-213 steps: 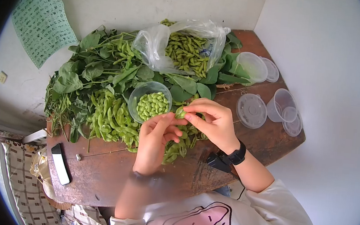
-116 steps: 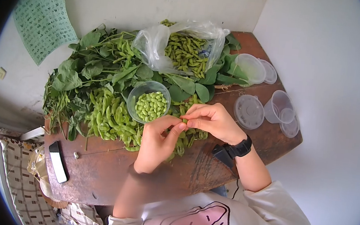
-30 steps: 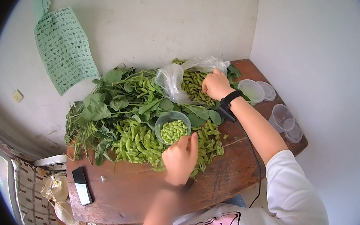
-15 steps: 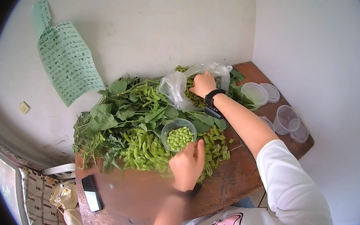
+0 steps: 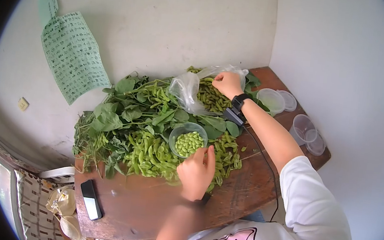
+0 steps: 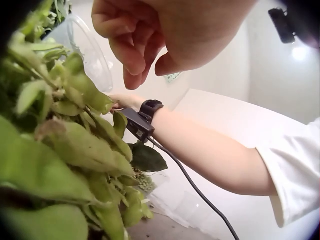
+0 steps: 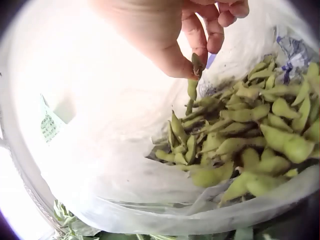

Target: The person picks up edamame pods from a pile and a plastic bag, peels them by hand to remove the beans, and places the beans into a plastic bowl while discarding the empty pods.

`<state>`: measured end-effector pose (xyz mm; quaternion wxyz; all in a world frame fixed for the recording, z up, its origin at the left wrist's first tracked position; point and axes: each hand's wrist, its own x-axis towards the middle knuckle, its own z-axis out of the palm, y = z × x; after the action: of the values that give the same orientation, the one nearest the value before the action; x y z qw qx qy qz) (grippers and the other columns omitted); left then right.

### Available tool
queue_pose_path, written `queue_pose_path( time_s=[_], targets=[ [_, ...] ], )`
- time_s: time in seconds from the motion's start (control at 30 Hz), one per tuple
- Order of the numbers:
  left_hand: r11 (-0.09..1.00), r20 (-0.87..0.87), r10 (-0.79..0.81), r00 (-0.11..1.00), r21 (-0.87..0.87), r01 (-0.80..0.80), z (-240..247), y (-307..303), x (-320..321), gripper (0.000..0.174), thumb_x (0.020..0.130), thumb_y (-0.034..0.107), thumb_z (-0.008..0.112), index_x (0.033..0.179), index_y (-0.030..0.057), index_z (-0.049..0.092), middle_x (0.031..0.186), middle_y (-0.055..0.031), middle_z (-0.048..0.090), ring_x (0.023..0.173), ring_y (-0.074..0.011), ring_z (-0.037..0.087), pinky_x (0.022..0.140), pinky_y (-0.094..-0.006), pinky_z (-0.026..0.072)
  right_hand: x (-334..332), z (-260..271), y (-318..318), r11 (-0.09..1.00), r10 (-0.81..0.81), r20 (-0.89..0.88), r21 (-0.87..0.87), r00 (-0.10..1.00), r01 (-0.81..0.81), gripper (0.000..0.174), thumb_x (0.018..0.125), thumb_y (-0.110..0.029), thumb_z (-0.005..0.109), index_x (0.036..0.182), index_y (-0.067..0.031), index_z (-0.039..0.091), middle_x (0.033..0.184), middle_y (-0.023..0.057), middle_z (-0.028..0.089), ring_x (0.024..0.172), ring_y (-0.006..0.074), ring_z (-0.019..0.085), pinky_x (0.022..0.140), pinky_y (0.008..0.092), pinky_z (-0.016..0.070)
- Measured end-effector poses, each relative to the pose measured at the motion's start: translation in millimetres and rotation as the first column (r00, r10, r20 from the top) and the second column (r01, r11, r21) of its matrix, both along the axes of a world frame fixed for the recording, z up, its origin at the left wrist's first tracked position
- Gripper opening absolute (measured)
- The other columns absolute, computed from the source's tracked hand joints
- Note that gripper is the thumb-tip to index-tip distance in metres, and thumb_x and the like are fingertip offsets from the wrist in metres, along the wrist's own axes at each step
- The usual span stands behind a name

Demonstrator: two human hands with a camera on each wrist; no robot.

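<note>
Right hand (image 5: 228,84) is up over the clear plastic bag (image 5: 185,90) — thumb and finger pinching a pod (image 7: 197,65), just above the other pods (image 7: 235,145) in there; left hand (image 5: 195,174) has its fingers loosely curled, nothing visible in them, right beside the bowl (image 5: 172,139) of shelled beans (image 5: 189,143); loose green pods (image 5: 148,155) sit beside that — leafy stems (image 5: 127,113) behind.
</note>
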<state>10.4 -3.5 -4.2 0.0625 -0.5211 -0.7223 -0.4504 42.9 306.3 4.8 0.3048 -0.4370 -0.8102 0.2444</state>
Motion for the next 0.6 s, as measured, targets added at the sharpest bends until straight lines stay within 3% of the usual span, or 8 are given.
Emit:
queue_pose_path(
  time_s=[0.07,0.13,0.23,0.3,0.4,0.6],
  targets=[
    [1.000,0.003,0.001,1.000,-0.011,-0.001,1,0,0,0.024,0.091,0.023,0.064,0.076,0.0045,0.069,0.052,-0.0059,0.059,0.040,-0.0235,0.054,0.042,-0.0319,0.0400,10,-3,0,0.963,-0.026,-0.152,0.262,0.988,0.066,0.025,0.072,-0.030,0.072,0.080,-0.0066,0.072,0.085,0.0178,0.066,0.087,0.0348,0.061,0.085,0.0443,0.0468],
    [1.000,0.009,-0.003,1.000,0.003,0.003,1,0,0,0.023,0.091,0.023,0.065,0.079,0.0048,0.070,0.053,-0.0057,0.061,0.041,-0.0230,0.055,0.043,-0.0318,0.0408,20,-3,-4,0.953,-0.022,-0.177,0.294,0.984,0.074,0.026,0.074,-0.028,0.071,0.084,-0.0042,0.070,0.084,0.0154,0.064,0.089,0.0329,0.060,0.083,0.0441,0.0471],
    [1.000,0.013,-0.003,1.000,0.024,0.002,2,0,0,0.022,0.091,0.023,0.065,0.081,0.0049,0.070,0.055,-0.0060,0.062,0.042,-0.0227,0.056,0.044,-0.0317,0.0411,28,1,-13,0.969,0.022,-0.254,0.245,0.967,0.042,0.029,0.079,-0.028,0.068,0.092,-0.0015,0.068,0.082,0.0137,0.064,0.084,0.0285,0.061,0.080,0.0401,0.0479],
    [1.000,0.012,-0.003,1.000,0.018,0.003,2,0,0,0.022,0.091,0.023,0.065,0.081,0.0050,0.070,0.056,-0.0061,0.063,0.042,-0.0226,0.056,0.044,-0.0316,0.0413,32,5,-23,0.995,0.012,-0.370,-0.092,0.929,-0.049,0.032,0.088,-0.029,0.060,0.096,0.0014,0.066,0.081,0.0108,0.063,0.078,0.0229,0.061,0.074,0.0370,0.0474],
    [1.000,0.019,-0.003,1.000,0.008,0.003,2,0,-1,0.022,0.091,0.024,0.065,0.081,0.0050,0.070,0.056,-0.0064,0.063,0.042,-0.0226,0.056,0.044,-0.0315,0.0415,36,14,-33,0.972,0.046,-0.365,-0.198,0.930,-0.126,0.036,0.095,-0.030,0.051,0.097,0.0028,0.066,0.079,0.0071,0.061,0.072,0.0171,0.057,0.069,0.0334,0.0457],
    [1.000,0.019,-0.007,1.000,0.004,0.007,0,0,-1,0.023,0.091,0.024,0.064,0.081,0.0048,0.070,0.056,-0.0066,0.063,0.042,-0.0227,0.056,0.044,-0.0313,0.0413,38,14,-39,0.942,0.113,-0.440,-0.239,0.891,-0.237,0.037,0.099,-0.031,0.048,0.099,0.0019,0.066,0.082,0.0022,0.059,0.074,0.0119,0.051,0.070,0.0283,0.0421]
  ],
)
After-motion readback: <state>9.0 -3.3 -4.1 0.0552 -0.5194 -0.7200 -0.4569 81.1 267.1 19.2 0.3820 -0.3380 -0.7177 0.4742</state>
